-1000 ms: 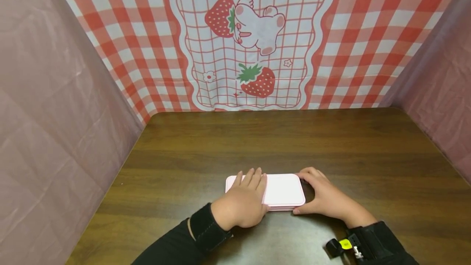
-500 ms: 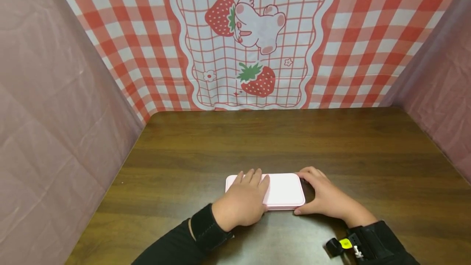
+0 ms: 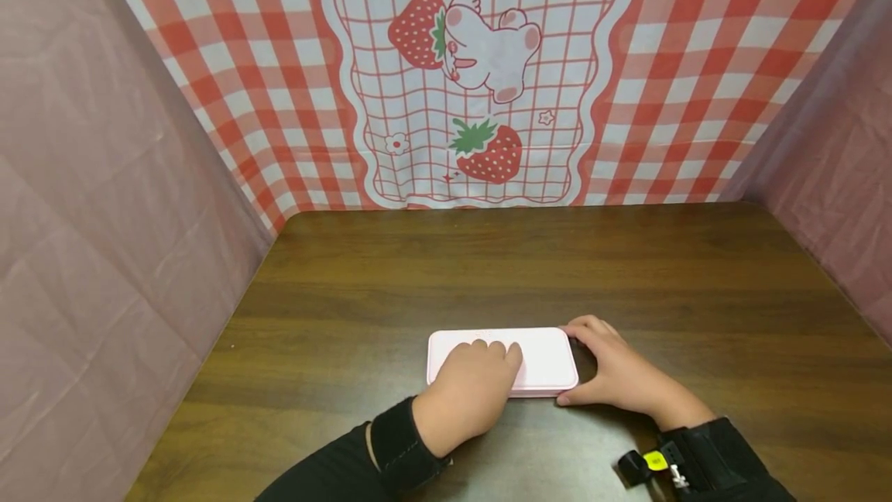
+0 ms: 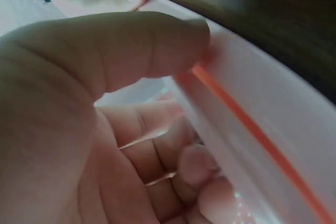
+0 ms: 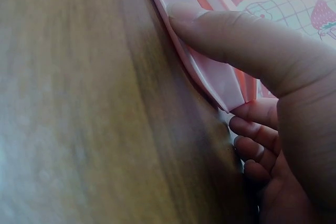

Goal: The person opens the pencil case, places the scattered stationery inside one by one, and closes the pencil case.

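Note:
A flat pale pink box (image 3: 547,366) with rounded corners and a white top lies on the table in the head view. My left hand (image 3: 468,386) is over its left part, fingers curled with the tips on the top. In the left wrist view its thumb (image 4: 142,45) presses the side of the box (image 4: 273,93), at an orange-red line along the seam. My right hand (image 3: 620,370) grips the right end. In the right wrist view, the right thumb (image 5: 226,32) lies on the near side, with fingers around the far corner. Whatever is inside cannot be seen.
The brown wooden table (image 3: 334,277) spreads around the box. A red and white checked cloth (image 3: 686,84) with strawberries hangs behind it, and pink cloth (image 3: 104,215) hangs at both sides. A small black wrist device (image 3: 634,469) is by the right sleeve.
My left fingers, spread flat across the top before, have curled in, and that hand has shifted slightly right. More of the white top shows. The right hand and the box stay put.

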A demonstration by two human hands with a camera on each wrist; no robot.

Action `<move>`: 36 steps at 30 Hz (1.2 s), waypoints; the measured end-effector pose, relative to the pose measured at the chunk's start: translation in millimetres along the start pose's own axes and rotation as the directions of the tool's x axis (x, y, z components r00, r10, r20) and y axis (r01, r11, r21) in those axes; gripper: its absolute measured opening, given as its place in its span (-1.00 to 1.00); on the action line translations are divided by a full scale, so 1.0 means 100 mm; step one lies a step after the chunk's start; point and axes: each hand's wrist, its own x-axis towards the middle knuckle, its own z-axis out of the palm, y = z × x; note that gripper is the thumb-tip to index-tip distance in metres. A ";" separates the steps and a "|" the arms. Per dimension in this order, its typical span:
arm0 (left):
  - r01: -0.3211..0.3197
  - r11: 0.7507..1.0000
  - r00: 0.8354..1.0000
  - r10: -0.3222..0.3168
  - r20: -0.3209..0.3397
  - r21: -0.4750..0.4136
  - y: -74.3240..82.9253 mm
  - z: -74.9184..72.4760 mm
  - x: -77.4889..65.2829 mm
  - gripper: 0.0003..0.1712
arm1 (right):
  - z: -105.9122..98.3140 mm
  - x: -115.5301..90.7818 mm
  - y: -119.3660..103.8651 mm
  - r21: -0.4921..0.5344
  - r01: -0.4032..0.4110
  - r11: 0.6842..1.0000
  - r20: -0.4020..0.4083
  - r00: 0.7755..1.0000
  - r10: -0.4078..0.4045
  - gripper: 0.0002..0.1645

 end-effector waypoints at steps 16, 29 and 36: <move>-0.042 0.975 0.970 0.092 -0.227 0.216 0.07 0.15 -0.04 -0.63 | 0.00 0.02 0.00 -0.010 0.000 1.000 0.002 1.000 0.000 0.13; -0.049 0.986 0.987 0.072 -0.145 0.160 0.09 0.12 -0.03 -0.60 | -0.01 0.00 -0.04 -0.005 -0.006 1.000 0.010 1.000 0.006 0.11; -0.079 0.994 0.994 0.084 -0.064 0.080 0.04 0.12 0.00 -0.56 | -0.01 0.00 -0.05 -0.002 -0.007 1.000 0.008 1.000 0.007 0.11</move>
